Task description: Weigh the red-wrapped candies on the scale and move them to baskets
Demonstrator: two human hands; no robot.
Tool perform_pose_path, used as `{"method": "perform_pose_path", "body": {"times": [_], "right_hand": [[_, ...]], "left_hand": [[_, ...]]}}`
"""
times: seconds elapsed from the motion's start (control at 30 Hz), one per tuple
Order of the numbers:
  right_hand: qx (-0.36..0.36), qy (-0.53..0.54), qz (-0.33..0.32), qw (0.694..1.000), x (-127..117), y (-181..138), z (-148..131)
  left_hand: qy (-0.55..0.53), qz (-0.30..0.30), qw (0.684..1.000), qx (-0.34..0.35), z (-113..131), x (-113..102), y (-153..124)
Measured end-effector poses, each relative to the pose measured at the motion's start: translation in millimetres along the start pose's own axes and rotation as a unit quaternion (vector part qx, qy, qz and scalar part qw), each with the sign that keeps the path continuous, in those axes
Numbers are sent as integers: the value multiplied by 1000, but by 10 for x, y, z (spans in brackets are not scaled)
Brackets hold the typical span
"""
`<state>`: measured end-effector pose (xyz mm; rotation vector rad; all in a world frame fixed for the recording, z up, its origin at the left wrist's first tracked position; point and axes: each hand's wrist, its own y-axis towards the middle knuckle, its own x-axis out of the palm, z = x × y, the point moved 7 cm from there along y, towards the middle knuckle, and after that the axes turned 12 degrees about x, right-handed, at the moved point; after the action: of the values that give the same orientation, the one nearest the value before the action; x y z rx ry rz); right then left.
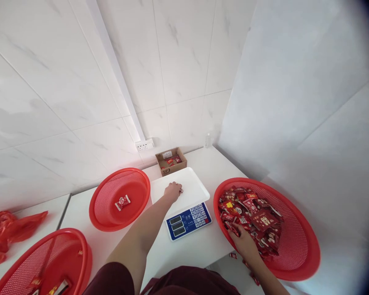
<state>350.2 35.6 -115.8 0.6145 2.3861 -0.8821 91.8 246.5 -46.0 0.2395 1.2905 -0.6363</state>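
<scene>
My left hand (173, 191) reaches out over the white pan of a weighing scale (189, 184), fingers curled round a small dark thing I cannot make out. The scale's blue keypad and display (188, 221) face me. My right hand (244, 241) rests in the red basket (298, 250) on the right, fingers closed among the many red packets (255, 217) heaped inside. Another red basket (107, 205) left of the scale holds a single red-and-white packet (123, 202).
A small cardboard box (171, 160) with a few packets stands behind the scale near a wall socket (144, 144). A third red basket (46, 262) sits at the lower left, with a crumpled red plastic bag (9, 231) beyond it. A few packets (233, 255) lie off the basket's near rim.
</scene>
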Motion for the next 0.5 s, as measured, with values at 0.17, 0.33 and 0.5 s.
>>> {"method": "perform_pose_path", "body": {"times": [0.17, 0.33, 0.5], "right_hand": [[12, -12, -13, 1000, 16, 11, 16], [19, -24, -19, 999, 17, -6, 10], [16, -28, -18, 999, 5, -20, -14]], "left_hand": [[-43, 52, 998, -1, -90, -107, -132], [-58, 162, 984, -51, -506, -433, -565], [-42, 238, 949, -203, -1136, -599, -1333]]}}
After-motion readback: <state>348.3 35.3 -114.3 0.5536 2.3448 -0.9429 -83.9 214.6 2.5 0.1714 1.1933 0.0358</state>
